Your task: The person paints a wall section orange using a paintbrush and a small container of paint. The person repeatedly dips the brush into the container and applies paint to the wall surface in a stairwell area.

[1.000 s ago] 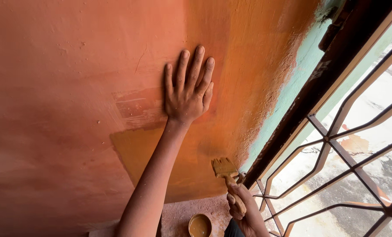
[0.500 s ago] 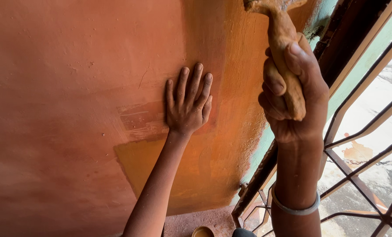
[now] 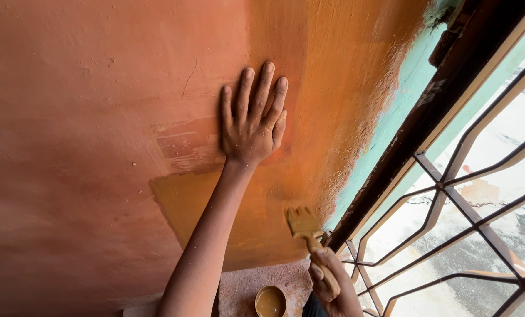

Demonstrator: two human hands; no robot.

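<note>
My left hand (image 3: 252,120) lies flat against the orange wall (image 3: 86,117), fingers spread and pointing up, holding nothing. Just below it is a darker, ochre patch of wet paint (image 3: 186,205). My right hand (image 3: 330,285) is low at the bottom of the view, closed around the handle of a paintbrush (image 3: 304,226). The brush's paint-coated bristles point up and rest near the lower right part of the wall, close to the window frame. A small round tin of ochre paint (image 3: 270,302) stands on the floor below, left of my right hand.
A strip of pale green wall (image 3: 403,100) runs beside a dark wooden window frame (image 3: 427,111). A metal window grille (image 3: 468,217) with diagonal bars fills the right side. Speckled reddish floor (image 3: 245,285) shows at the bottom.
My right hand with the brush went from low up high, close to the camera, and has come back down to the lower wall. My left hand stayed pressed on the wall.
</note>
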